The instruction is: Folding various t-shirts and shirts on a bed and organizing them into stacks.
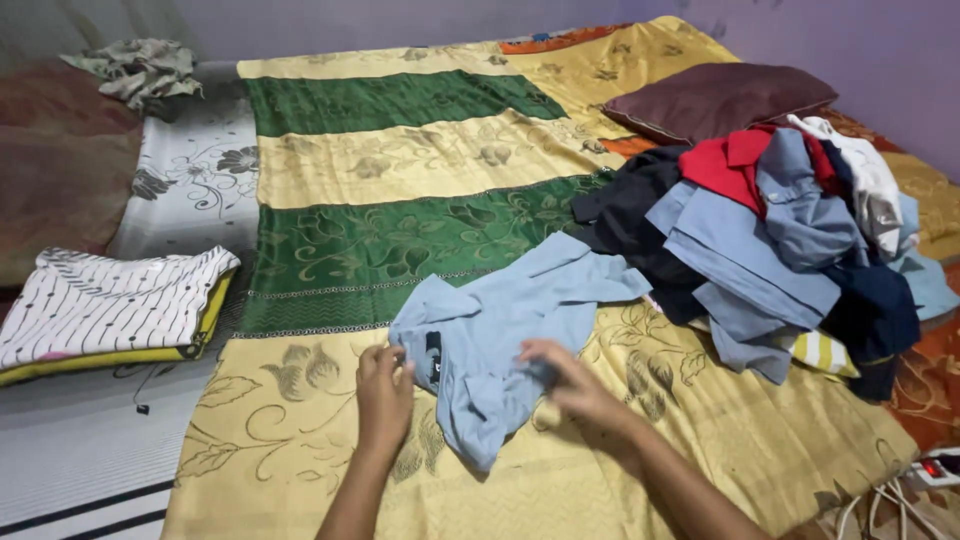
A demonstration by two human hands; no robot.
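Note:
A light blue shirt (500, 330) lies crumpled on the yellow and green patterned bedspread (400, 150) in front of me. My left hand (383, 393) pinches its left edge beside a dark patch on the cloth. My right hand (566, 378) grips the shirt's lower right part, fingers curled into the fabric. Both forearms reach in from the bottom edge.
A heap of unfolded clothes (770, 240), blue, red, white and dark, lies at the right beside a maroon pillow (715, 98). Folded white striped and yellow garments (105, 305) sit stacked at the left. A crumpled cloth (140, 68) lies far left. A power strip with cables (925, 470) is at the lower right.

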